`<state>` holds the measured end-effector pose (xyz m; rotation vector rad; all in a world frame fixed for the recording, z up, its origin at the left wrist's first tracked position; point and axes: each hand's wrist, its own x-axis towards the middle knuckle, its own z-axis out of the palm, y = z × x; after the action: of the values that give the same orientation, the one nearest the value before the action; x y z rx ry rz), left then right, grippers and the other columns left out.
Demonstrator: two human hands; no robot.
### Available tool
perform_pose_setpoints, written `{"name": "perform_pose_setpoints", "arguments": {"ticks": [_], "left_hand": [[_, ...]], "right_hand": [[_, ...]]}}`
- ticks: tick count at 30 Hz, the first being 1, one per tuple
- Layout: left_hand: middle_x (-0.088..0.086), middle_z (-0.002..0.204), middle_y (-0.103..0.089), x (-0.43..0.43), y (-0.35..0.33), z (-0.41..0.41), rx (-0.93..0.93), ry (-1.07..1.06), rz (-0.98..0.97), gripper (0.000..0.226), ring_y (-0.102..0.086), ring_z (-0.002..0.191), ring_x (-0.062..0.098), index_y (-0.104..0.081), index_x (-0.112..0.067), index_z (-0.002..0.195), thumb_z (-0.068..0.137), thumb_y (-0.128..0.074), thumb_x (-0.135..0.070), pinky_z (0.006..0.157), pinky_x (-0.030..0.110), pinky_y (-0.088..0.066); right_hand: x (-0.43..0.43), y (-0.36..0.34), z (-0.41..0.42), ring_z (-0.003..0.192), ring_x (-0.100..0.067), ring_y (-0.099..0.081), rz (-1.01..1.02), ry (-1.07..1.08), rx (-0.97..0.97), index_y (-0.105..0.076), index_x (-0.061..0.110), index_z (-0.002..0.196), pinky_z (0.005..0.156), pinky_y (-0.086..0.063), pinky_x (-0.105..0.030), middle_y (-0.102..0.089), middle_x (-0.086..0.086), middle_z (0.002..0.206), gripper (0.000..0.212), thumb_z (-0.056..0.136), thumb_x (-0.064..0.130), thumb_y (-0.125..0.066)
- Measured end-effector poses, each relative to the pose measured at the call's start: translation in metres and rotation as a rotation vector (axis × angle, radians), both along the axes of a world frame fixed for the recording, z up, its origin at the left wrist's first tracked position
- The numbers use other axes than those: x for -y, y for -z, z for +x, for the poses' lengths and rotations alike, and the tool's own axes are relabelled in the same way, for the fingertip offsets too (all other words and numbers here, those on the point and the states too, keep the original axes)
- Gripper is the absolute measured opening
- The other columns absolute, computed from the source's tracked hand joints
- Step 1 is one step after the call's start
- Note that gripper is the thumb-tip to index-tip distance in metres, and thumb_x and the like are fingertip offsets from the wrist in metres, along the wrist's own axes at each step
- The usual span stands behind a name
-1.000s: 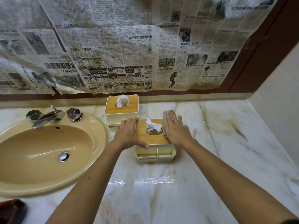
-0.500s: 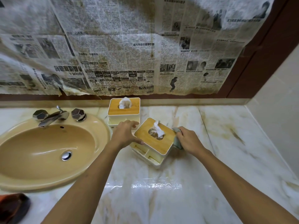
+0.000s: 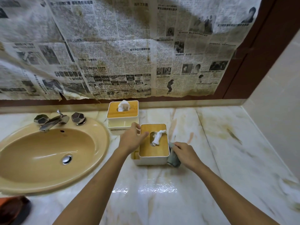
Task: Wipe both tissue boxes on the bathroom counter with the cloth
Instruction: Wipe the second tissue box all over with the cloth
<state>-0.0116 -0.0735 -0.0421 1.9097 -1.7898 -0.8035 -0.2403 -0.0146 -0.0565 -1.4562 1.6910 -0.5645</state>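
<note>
Two white tissue boxes with wooden lids stand on the marble counter. The near tissue box [image 3: 153, 149] sits in the middle, a tissue poking from its slot. My left hand [image 3: 129, 140] grips its left side, thumb lying on the lid. My right hand [image 3: 185, 153] holds a grey-green cloth [image 3: 174, 160] against the box's right wall near the front corner. The far tissue box [image 3: 122, 114] stands behind it by the wall, untouched.
A tan sink [image 3: 48, 150] with a chrome tap [image 3: 54, 120] fills the left of the counter [image 3: 227, 159]. Stained newspaper [image 3: 121, 54] covers the wall behind. A tiled side wall [image 3: 276, 95] bounds the right. A dark red object [image 3: 11, 210] lies at bottom left.
The near box has been turned from a skewed angle to lie lengthwise toward me. My right hand has slid the cloth from the far right side toward the front right corner.
</note>
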Motion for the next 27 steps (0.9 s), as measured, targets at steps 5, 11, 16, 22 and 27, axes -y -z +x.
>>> {"name": "perform_pose_setpoints", "arguments": {"ticks": [5,11,16,22,27], "left_hand": [[-0.003,0.099,-0.056,-0.005,0.0,-0.024,0.205,0.013,0.011,0.061,-0.05,0.098,0.021,-0.047,-0.027,0.086,0.068,-0.05,-0.086,0.085,0.043,-0.039],[0.003,0.111,-0.057,-0.005,0.002,-0.024,0.259,0.011,0.003,0.019,-0.053,0.108,0.027,-0.055,-0.024,0.095,0.09,-0.05,-0.043,0.097,0.046,-0.033],[-0.001,0.1,-0.063,-0.006,0.004,-0.009,0.142,-0.059,0.009,0.016,-0.056,0.101,0.025,-0.054,-0.022,0.09,0.094,-0.043,-0.033,0.089,0.045,-0.034],[-0.008,0.114,-0.049,-0.011,0.011,-0.01,0.122,-0.016,-0.121,0.04,-0.041,0.112,0.016,-0.055,-0.028,0.083,0.082,-0.056,-0.068,0.096,0.043,-0.033],[-0.011,0.123,-0.048,-0.011,0.015,-0.012,0.158,0.06,-0.198,0.03,-0.04,0.118,0.016,-0.06,-0.033,0.081,0.078,-0.063,-0.062,0.097,0.04,-0.031]], "right_hand": [[-0.001,-0.006,0.0,0.071,-0.017,-0.054,0.017,-0.066,0.006,-0.066,0.006,0.081,0.062,-0.04,-0.027,-0.066,-0.006,0.079,0.029,0.096,0.024,-0.048],[0.001,-0.008,-0.006,0.082,-0.017,-0.064,-0.072,0.064,0.022,-0.068,0.016,0.088,0.07,-0.048,-0.032,-0.07,-0.001,0.084,0.025,0.096,0.028,-0.048],[-0.001,-0.013,0.002,0.088,-0.012,-0.065,-0.186,0.115,0.113,-0.064,0.024,0.119,0.073,-0.051,-0.024,-0.069,0.006,0.095,0.026,0.099,0.022,-0.048],[-0.004,-0.009,0.021,0.096,-0.015,-0.063,-0.253,0.165,0.107,-0.06,0.026,0.125,0.081,-0.052,-0.029,-0.069,0.003,0.105,0.03,0.1,0.021,-0.045],[-0.013,-0.005,0.029,0.093,-0.018,-0.063,-0.282,0.149,0.015,-0.056,0.031,0.13,0.08,-0.052,-0.036,-0.068,0.001,0.103,0.033,0.101,0.025,-0.042]]}}
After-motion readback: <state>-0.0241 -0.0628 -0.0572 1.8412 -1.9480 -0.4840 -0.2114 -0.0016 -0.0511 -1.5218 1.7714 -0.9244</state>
